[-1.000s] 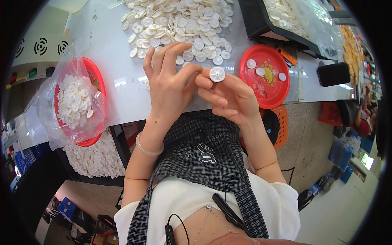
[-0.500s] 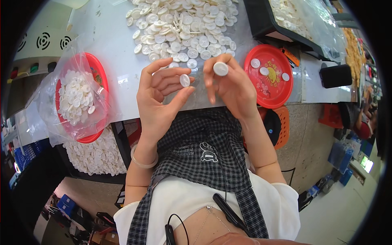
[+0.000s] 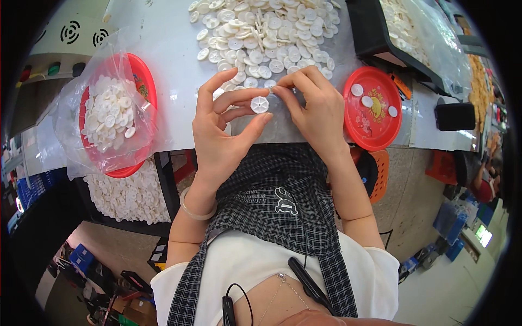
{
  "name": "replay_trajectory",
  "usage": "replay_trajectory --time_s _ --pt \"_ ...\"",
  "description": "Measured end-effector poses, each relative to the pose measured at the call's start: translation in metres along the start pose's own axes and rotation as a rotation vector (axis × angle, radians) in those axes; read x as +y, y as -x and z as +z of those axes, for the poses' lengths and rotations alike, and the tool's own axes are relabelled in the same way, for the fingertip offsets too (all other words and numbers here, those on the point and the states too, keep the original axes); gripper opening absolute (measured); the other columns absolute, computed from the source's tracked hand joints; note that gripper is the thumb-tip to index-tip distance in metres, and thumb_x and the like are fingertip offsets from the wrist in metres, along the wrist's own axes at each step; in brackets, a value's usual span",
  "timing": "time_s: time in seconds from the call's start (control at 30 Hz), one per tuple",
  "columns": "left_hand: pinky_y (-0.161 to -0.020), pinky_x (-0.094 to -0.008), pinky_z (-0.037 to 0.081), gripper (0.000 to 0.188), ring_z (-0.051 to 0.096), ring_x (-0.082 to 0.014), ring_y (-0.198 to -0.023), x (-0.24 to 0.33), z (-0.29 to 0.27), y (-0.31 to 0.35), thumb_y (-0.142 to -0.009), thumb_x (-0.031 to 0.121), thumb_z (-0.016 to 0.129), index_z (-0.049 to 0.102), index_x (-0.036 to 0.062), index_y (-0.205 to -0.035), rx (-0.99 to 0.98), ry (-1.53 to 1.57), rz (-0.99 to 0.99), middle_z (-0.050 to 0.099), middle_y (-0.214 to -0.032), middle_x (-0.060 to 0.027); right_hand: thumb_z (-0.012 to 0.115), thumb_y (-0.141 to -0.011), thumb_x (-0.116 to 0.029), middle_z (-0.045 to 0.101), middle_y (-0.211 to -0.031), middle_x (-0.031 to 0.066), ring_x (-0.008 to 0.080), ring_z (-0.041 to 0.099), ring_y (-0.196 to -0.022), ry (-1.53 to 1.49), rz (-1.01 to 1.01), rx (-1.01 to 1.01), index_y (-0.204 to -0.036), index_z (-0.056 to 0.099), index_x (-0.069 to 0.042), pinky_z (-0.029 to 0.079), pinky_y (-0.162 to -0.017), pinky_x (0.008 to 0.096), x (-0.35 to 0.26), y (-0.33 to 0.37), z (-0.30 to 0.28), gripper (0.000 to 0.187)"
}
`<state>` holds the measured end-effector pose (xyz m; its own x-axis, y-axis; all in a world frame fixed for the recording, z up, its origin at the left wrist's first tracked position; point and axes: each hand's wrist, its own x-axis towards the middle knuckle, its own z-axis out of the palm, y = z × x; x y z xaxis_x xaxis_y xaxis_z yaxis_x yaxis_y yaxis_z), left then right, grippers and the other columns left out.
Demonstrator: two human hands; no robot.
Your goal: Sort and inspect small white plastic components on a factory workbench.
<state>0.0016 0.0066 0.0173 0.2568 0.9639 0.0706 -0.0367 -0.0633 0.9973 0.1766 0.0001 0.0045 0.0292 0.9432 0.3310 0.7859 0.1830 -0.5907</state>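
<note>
White lettering (image 3: 252, 196) marks the apron (image 3: 272, 228); the left grip (image 3: 218, 138) pinches a gear (image 3: 260, 105).

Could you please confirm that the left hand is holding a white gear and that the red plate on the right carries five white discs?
The count is wrong: the head view shows three white discs on the red plate, while the left hand is indeed holding a white gear.

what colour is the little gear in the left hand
The gear is white; it shows best in the head view, in the left hand.
</note>
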Motion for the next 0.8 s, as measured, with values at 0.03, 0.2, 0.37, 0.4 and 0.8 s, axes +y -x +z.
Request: replay_trajectory --time_s 0.03,0.2,0.37,0.4,0.8 --pt "-0.082 -0.0226 0.053 0.067 0.063 -0.0138 -0.098 0.001 0.0 0.0 -0.077 -0.01 0.072 0.039 0.0009 -0.134 0.007 -0.027 0.008 0.067 -0.109 -0.0159 0.075 -0.079 -0.013 0.062 -0.084 0.002 0.0183 0.061 -0.063 -0.002 -0.002 -0.002 -0.09 0.069 -0.009 0.046 -0.053 0.0298 -0.002 -0.001 -0.001 0.013" --pt "-0.078 -0.025 0.054 0.054 0.063 -0.0156 -0.094 -0.001 -0.014 -0.006 -0.083 -0.006 0.066 0.041 -0.0014 -0.13 0.116 0.113 0.032 0.063 -0.113 -0.0146 0.074 -0.078 -0.011 0.062 -0.082 0.0025 0.02 0.063 -0.069 -0.012 -0.139 0.001 -0.087 0.068 -0.009 0.048 -0.056 0.0303 0.0 -0.004 0.001 0.011" --pt "-0.08 -0.0233 0.05 0.031 0.058 -0.0124 -0.099 0.002 -0.048 -0.01 -0.089 -0.004 0.055 0.052 -0.0021 -0.12 0.238 0.25 -0.067 0.057 -0.114 -0.0117 0.072 -0.079 -0.009 0.061 -0.082 0.0028 0.0205 0.063 -0.071 0.018 -0.142 -0.047 -0.088 0.067 -0.009 0.049 -0.058 0.031 -0.003 -0.004 -0.001 0.011" --pt "-0.076 -0.022 0.047 0.031 0.055 -0.0108 -0.091 -0.006 -0.057 -0.006 -0.087 -0.005 0.056 0.053 -0.0021 -0.118 0.18 0.152 -0.072 0.056 -0.109 -0.0088 0.071 -0.079 -0.008 0.061 -0.081 0.0028 0.0204 0.063 -0.071 0.029 -0.14 -0.057 -0.089 0.066 -0.009 0.049 -0.059 0.0311 -0.003 -0.004 -0.001 0.011" --pt "-0.057 -0.0231 0.034 0.03 0.036 -0.0094 -0.065 -0.004 -0.041 -0.001 -0.072 0.007 0.079 0.07 0.0067 -0.101 0.153 -0.738 0.087 0.053 -0.087 0.0012 0.069 -0.084 -0.007 0.059 -0.081 0.003 0.0155 0.061 -0.068 -0.049 -0.097 -0.04 -0.09 0.063 -0.005 0.047 -0.056 0.0282 0.0 -0.002 0.003 0.009"
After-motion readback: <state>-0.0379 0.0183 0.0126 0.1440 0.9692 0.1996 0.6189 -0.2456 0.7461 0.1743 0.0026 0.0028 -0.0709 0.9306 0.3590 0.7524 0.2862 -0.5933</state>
